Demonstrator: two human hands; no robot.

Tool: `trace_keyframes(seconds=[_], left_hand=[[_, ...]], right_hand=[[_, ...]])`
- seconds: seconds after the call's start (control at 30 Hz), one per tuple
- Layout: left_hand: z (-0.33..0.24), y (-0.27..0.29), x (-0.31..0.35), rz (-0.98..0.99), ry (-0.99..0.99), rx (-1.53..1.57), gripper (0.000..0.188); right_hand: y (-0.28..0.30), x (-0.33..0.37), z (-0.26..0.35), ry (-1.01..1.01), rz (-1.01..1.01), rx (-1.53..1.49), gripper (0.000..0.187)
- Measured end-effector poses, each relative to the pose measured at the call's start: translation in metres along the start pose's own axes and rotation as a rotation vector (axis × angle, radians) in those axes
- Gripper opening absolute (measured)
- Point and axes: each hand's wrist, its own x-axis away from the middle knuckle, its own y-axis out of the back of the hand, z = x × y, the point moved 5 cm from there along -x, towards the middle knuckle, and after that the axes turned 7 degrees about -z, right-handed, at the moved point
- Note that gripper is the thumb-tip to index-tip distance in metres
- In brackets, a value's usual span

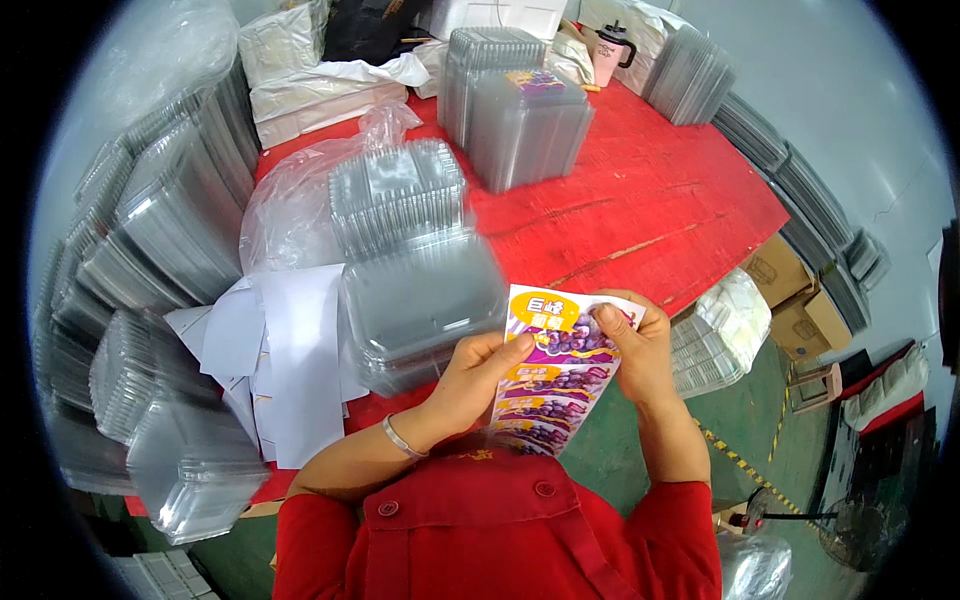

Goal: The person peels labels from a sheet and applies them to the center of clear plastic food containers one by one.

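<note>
Between both hands hangs a strip of purple and yellow grape labels point(552, 378) on white backing, its lower end dropping toward my apron. My left hand point(478, 372) pinches its left edge, thumb on the printed face. On the right edge my right hand point(640, 350) grips the upper corner, thumb pressed on the top label. Just left of the strip, a stack of clear plastic clamshell containers point(425, 295) stands at the table's near edge. A further clear stack point(530, 125) farther back carries a purple and yellow label on top.
The red table point(640, 190) has a long crack. White paper sheets point(300, 360) and a clear plastic bag point(290, 215) lie left. Several container stacks point(180, 200) line the left side. A pink tumbler point(608, 55) stands at the back; cardboard boxes point(800, 300) sit beyond the right edge.
</note>
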Motion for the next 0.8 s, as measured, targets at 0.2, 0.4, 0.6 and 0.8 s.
trace_keyframes(seconds=[0.2, 0.4, 0.6, 0.8], left_hand=[[-0.002, 0.002, 0.009, -0.010, -0.019, 0.136, 0.030], [0.016, 0.002, 0.023, 0.036, 0.030, -0.322, 0.022], [0.019, 0.006, 0.022, -0.069, -0.118, -0.260, 0.019], [0.006, -0.004, 0.031, 0.077, -0.420, -0.734, 0.017]], right_hand=[[0.011, 0.012, -0.013, -0.134, 0.033, 0.043, 0.025], [0.009, 0.017, -0.018, -0.020, -0.091, 0.172, 0.029], [-0.025, 0.049, 0.048, 1.038, -0.037, 1.065, 0.042], [-0.050, 0.052, 0.031, 0.931, 0.436, 1.032, 0.026]])
